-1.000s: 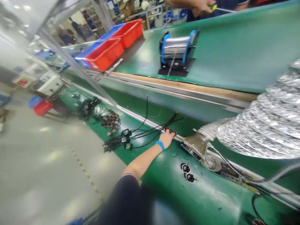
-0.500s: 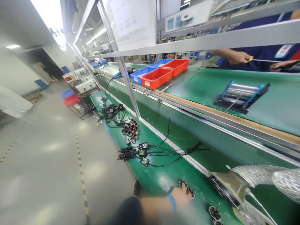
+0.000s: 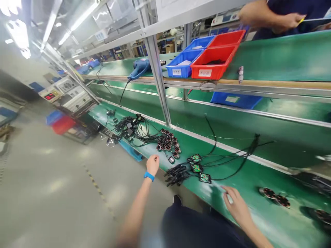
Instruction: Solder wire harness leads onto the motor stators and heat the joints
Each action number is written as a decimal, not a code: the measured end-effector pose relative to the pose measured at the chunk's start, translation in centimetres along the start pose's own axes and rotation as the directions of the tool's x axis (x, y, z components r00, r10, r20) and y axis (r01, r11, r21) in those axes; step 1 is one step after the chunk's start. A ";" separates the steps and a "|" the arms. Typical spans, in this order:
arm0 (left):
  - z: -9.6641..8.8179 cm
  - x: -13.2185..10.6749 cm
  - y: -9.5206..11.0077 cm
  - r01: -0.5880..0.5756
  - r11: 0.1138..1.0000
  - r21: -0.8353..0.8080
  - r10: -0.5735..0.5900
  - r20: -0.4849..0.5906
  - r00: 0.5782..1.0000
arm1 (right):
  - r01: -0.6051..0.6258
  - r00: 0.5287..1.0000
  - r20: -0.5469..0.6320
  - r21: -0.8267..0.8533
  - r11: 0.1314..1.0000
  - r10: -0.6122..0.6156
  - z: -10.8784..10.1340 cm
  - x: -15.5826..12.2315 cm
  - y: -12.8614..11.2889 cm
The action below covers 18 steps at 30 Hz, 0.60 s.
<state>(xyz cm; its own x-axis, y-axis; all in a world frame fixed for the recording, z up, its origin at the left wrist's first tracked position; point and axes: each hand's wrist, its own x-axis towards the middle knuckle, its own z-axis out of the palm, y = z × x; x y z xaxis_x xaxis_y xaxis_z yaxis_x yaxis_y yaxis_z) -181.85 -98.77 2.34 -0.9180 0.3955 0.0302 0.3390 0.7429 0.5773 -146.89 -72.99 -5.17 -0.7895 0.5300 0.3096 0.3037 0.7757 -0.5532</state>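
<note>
- Nearest us, the right hand point(image 3: 238, 206) hangs over the desk point(image 3: 250, 179), its thumb and index finger spread apart, nothing between them.
- Left of it, our left hand point(image 3: 152, 165), with a blue wristband point(image 3: 149, 176), is at the desk's near edge; the fingers are curled, and we cannot tell whether they pinch anything.
- Between our hands lie three square boards point(image 3: 197, 168), with bunched black cable ends point(image 3: 177, 174) on their left.
- To the right we see a pair of round parts point(image 3: 269, 193).
- Farther, just beyond the left hand, lies a cluster of round parts point(image 3: 169, 139), with tangled black cables point(image 3: 128, 127) left of it.
- Far off, on the shelf point(image 3: 271, 58), we see a blue heat gun point(image 3: 141, 67) left of red and blue bins point(image 3: 214, 63).
- Beyond, at far right, is a co-worker's hand point(image 3: 288, 21).
</note>
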 end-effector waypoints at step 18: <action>-29.5 41.7 16.1 -0.239 0.932 0.272 0.337 -0.414 0.845 | 0.148 0.989 -0.067 0.251 0.957 -0.135 16.3 18.5 -11.0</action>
<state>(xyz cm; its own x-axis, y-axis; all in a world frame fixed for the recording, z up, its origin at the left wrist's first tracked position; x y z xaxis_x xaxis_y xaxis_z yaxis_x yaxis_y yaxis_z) -220.73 -86.30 36.94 -0.7470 0.3611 0.5582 0.5911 0.7451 0.3089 -173.57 -77.32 -6.00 -0.7857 0.4420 0.4327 0.0402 0.7346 -0.6773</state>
